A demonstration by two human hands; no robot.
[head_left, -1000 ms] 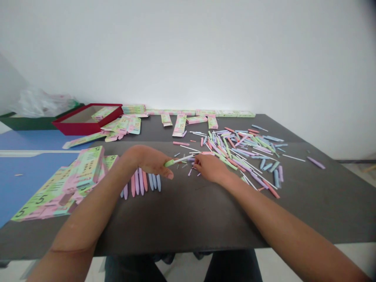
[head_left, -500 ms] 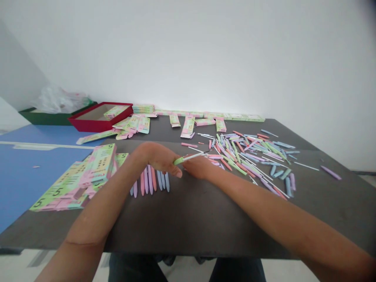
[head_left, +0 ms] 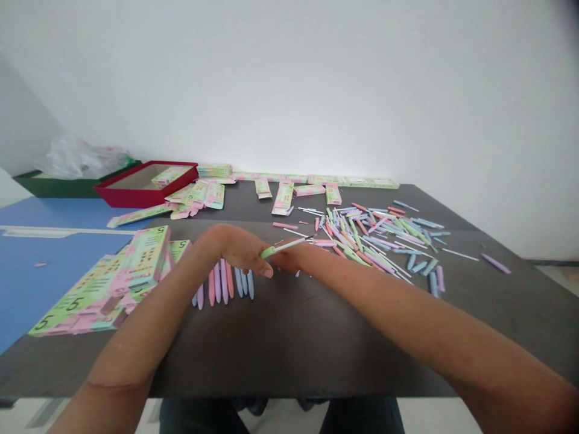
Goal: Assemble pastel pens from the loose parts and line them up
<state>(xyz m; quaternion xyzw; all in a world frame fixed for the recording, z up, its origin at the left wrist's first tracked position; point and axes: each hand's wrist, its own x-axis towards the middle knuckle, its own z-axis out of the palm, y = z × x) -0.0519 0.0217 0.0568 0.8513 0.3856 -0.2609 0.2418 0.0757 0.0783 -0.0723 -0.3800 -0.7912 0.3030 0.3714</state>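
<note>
My left hand (head_left: 239, 252) holds a thin white stick with a green end, likely a slim pen (head_left: 283, 248), in its fingers, with the green end pointing left. My right hand (head_left: 289, 260) lies against the left fingertips, just under the white shaft, and its fingers are mostly hidden. To its right spreads a loose pile of pastel pen parts and white sticks (head_left: 371, 238). A neat row of pink, lilac and blue pen barrels (head_left: 221, 283) lies below my left wrist, beside a heap of green-and-pink printed cartons (head_left: 99, 289).
The pieces lie on a dark table (head_left: 294, 337), with flat printed cartons (head_left: 283, 198) near its back edge. A red tray (head_left: 145, 196) holding cartons stands at back left, before a green bin (head_left: 49, 187) and a plastic bag (head_left: 76, 160). A blue surface (head_left: 58, 253) lies to the left.
My right hand has moved left from the pile and now meets my left hand at the pen. The head view has shifted slightly.
</note>
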